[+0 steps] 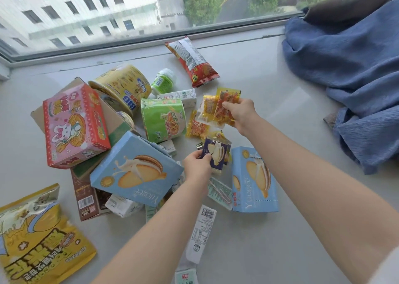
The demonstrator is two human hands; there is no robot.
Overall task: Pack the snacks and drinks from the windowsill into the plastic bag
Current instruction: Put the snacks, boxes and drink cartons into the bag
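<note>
Snacks and drinks lie scattered on the grey windowsill [269,229]. My right hand [240,113] grips several small yellow-orange snack packets [218,106], lifted above another such packet [196,128] on the sill. My left hand [197,164] pinches a small dark blue biscuit packet [216,154]. Around them lie two light blue biscuit boxes [133,169] [253,180], a pink-red rabbit box [73,123], a yellow noodle bowl [125,84], a green noodle pack [164,119], a green-capped drink bottle [163,80] and a white milk carton [181,96]. No plastic bag is in view.
A red crisp bag [192,61] lies near the window frame [140,39]. A big yellow popcorn bag [38,240] sits at the bottom left, a brown box [86,199] beside it. A white barcode packet [200,234] lies between my arms. Blue cloth [349,71] is heaped at the right.
</note>
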